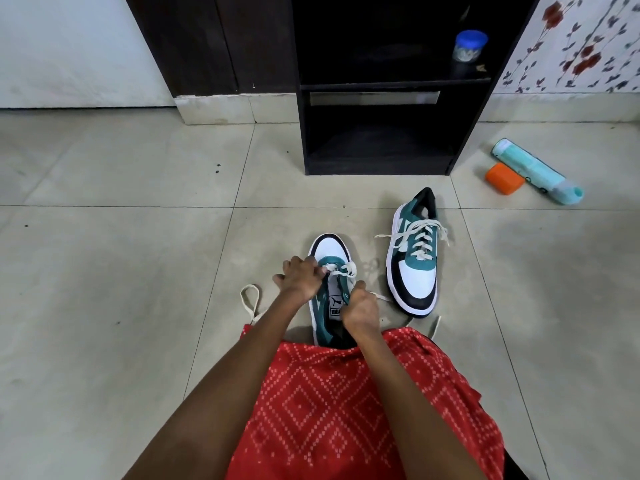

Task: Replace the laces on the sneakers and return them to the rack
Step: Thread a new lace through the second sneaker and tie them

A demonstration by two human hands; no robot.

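Observation:
A teal, white and black sneaker (329, 249) stands on the floor just in front of my lap, toe pointing away. My left hand (300, 278) pinches its cream lace (341, 270) near the lowest eyelets. My right hand (360, 308) grips the shoe's right side by the tongue, fingers curled. A loose loop of that lace (250, 301) trails to the left on the tiles. The second sneaker (415, 268) lies to the right, laced, toe toward me. The dark shoe rack (381, 133) stands beyond, with its lower shelf bare.
A blue-lidded jar (468, 46) sits on the rack's upper shelf. An orange box (504, 178) and a teal bottle (535, 169) lie on the tiles right of the rack. My red patterned garment (346, 410) covers my lap.

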